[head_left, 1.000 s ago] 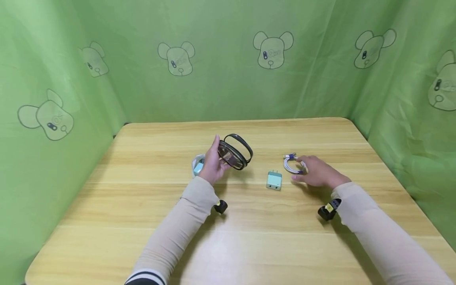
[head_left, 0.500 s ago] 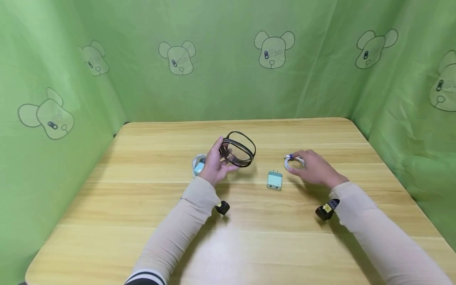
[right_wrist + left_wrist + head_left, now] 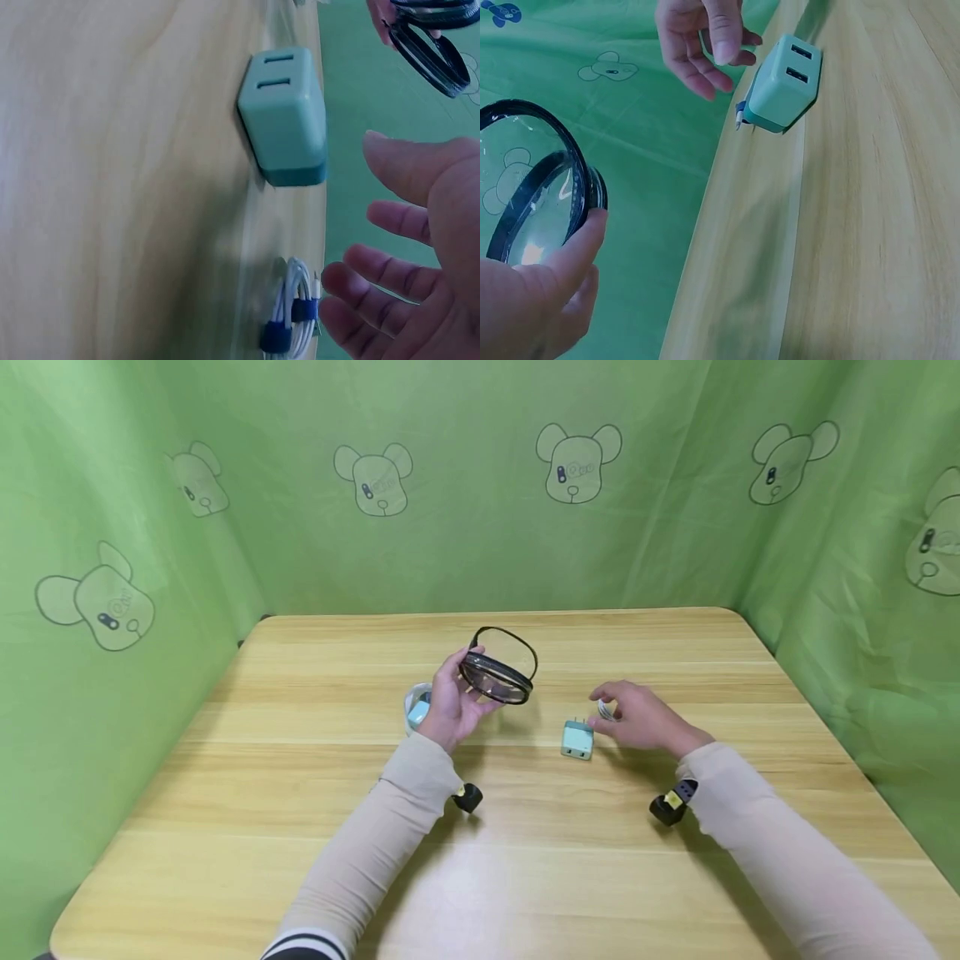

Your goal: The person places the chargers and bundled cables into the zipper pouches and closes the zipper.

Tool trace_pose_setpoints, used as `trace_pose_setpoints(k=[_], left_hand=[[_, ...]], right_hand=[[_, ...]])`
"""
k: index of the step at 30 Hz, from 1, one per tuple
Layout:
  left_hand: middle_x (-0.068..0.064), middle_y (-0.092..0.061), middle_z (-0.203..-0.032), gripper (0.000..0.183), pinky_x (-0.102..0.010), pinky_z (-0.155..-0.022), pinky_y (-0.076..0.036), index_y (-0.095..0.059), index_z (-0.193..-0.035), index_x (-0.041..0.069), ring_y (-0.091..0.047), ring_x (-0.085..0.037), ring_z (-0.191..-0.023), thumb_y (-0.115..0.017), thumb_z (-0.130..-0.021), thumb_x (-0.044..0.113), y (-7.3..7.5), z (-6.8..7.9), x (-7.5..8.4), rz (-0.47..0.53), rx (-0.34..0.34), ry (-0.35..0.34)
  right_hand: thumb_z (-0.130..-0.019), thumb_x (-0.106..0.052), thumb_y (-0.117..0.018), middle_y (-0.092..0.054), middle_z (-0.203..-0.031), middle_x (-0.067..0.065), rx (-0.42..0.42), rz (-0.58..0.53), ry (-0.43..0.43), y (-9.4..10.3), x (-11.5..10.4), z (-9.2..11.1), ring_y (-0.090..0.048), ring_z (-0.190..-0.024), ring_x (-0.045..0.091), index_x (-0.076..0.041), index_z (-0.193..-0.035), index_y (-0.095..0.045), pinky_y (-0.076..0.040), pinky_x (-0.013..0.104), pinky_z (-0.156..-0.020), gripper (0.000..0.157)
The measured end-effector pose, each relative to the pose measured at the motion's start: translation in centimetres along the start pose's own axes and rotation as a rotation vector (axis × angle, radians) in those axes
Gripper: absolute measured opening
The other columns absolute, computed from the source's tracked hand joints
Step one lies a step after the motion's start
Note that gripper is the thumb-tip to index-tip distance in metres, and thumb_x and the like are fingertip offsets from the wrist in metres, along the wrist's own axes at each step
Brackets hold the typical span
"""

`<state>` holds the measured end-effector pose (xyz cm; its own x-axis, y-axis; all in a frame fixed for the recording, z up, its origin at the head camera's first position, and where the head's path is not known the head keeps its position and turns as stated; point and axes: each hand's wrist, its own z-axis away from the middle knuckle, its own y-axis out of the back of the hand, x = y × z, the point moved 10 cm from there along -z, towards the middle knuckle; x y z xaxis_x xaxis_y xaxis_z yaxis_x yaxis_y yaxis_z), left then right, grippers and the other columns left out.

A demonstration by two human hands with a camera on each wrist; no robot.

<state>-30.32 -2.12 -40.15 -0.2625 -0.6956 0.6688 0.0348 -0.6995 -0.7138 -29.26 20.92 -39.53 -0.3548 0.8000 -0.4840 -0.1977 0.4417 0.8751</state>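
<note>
My left hand (image 3: pixel 450 706) grips a small clear zip case (image 3: pixel 497 681) with black trim by its left side, holding it above the table. The lid stands open, tilted up and back. In the left wrist view the thumb lies along the black rim (image 3: pixel 581 176). My right hand (image 3: pixel 637 718) hovers with fingers spread and thumb apart, holding nothing. Just left of it, a mint-green wall charger (image 3: pixel 577 741) lies on the table, two USB ports facing me. A coiled white cable (image 3: pixel 296 307) with blue ties lies beside the right fingers, partly hidden by them in the head view.
A white round coil with a light blue block (image 3: pixel 417 714) lies behind my left wrist, partly hidden. The wooden table (image 3: pixel 525 877) is bounded at the back and sides by a green curtain (image 3: pixel 480 560) with bear-head prints.
My right hand has moved left from over the cable towards the charger. My left hand has turned the case, so its open lid now stands higher.
</note>
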Motion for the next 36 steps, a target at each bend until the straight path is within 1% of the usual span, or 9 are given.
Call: trace_pose_setpoints(k=[5, 11, 16, 20, 24, 27, 31, 34, 36], left_hand=[[-0.009, -0.046, -0.121, 0.038, -0.049, -0.102, -0.045, -0.057, -0.127, 0.014, -0.050, -0.022, -0.109, -0.052, -0.095, 0.034, -0.1, 0.0, 0.1, 0.030, -0.003, -0.009], [-0.009, -0.044, -0.123, 0.034, -0.047, -0.103, -0.044, -0.059, -0.125, 0.018, -0.047, -0.023, -0.113, -0.053, -0.095, 0.032, 0.0, 0.0, 0.1, 0.016, 0.004, -0.017], [-0.006, -0.046, -0.124, 0.040, -0.044, -0.104, -0.042, -0.056, -0.132, 0.018, -0.048, -0.021, -0.113, -0.051, -0.096, 0.033, 0.0, 0.2, 0.2, -0.011, -0.003, -0.016], [-0.002, -0.050, -0.112, 0.035, -0.044, -0.103, -0.043, -0.059, -0.127, 0.019, -0.052, -0.017, -0.101, -0.051, -0.096, 0.032, 0.0, 0.3, 0.2, -0.008, -0.004, -0.018], [0.001, -0.050, -0.104, 0.028, -0.044, -0.103, -0.044, -0.058, -0.121, 0.020, -0.052, -0.014, -0.094, -0.051, -0.096, 0.032, 0.0, 0.3, 0.2, 0.009, 0.006, -0.019], [-0.001, -0.049, -0.109, 0.032, -0.046, -0.103, -0.043, -0.054, -0.125, 0.020, -0.052, -0.015, -0.100, -0.052, -0.096, 0.032, 0.0, 0.3, 0.2, 0.010, 0.012, -0.023], [-0.007, -0.044, -0.127, 0.041, -0.049, -0.104, -0.041, -0.047, -0.136, 0.022, -0.048, -0.021, -0.114, -0.051, -0.096, 0.032, -0.1, 0.4, 0.3, -0.007, 0.003, -0.032], [-0.009, -0.042, -0.134, 0.039, -0.051, -0.104, -0.040, -0.047, -0.134, 0.025, -0.046, -0.024, -0.121, -0.051, -0.096, 0.031, -0.1, 0.4, 0.3, -0.005, 0.000, -0.036], [-0.009, -0.043, -0.133, 0.034, -0.052, -0.104, -0.039, -0.049, -0.130, 0.027, -0.045, -0.025, -0.122, -0.052, -0.096, 0.031, -0.2, 0.4, 0.3, 0.002, 0.004, -0.038]], right_hand=[[-0.090, -0.030, -0.069, -0.058, -0.120, 0.026, -0.014, 0.018, 0.048, -0.7, -0.7, -0.1, -0.060, -0.098, 0.036, 0.002, -0.126, -0.057, -0.053, 0.053, -0.086, 0.050], [-0.091, -0.030, -0.069, -0.058, -0.121, 0.026, -0.032, 0.025, 0.080, -1.4, -1.2, -0.1, -0.060, -0.101, 0.037, 0.002, -0.127, -0.056, -0.051, 0.055, -0.089, 0.050], [-0.090, -0.031, -0.070, -0.059, -0.119, 0.023, -0.040, 0.033, 0.094, -2.0, -1.4, -0.3, -0.062, -0.092, 0.027, 0.002, -0.125, -0.057, -0.055, 0.047, -0.084, 0.050], [-0.088, -0.035, -0.071, -0.060, -0.118, 0.022, -0.061, 0.057, 0.127, -2.6, -1.9, -0.3, -0.060, -0.083, 0.018, 0.001, -0.124, -0.058, -0.055, 0.041, -0.077, 0.053], [-0.085, -0.037, -0.074, -0.061, -0.113, 0.019, -0.085, 0.068, 0.162, -3.1, -2.3, -0.2, -0.056, -0.079, 0.016, 0.000, -0.124, -0.058, -0.052, 0.036, -0.073, 0.057], [-0.085, -0.036, -0.075, -0.061, -0.110, 0.015, -0.095, 0.066, 0.169, -3.4, -2.4, -0.2, -0.054, -0.082, 0.017, 0.000, -0.125, -0.059, -0.050, 0.035, -0.073, 0.056], [-0.083, -0.036, -0.076, -0.061, -0.112, 0.014, -0.106, 0.075, 0.180, -3.6, -2.5, -0.3, -0.055, -0.090, 0.021, -0.001, -0.127, -0.058, -0.050, 0.039, -0.079, 0.059], [-0.081, -0.038, -0.078, -0.060, -0.115, 0.014, -0.126, 0.086, 0.179, -3.8, -2.6, -0.2, -0.054, -0.095, 0.023, -0.002, -0.130, -0.057, -0.050, 0.042, -0.083, 0.064], [-0.079, -0.037, -0.080, -0.059, -0.116, 0.013, -0.138, 0.087, 0.168, -3.9, -2.5, -0.2, -0.054, -0.096, 0.023, -0.003, -0.131, -0.056, -0.050, 0.042, -0.084, 0.066]])
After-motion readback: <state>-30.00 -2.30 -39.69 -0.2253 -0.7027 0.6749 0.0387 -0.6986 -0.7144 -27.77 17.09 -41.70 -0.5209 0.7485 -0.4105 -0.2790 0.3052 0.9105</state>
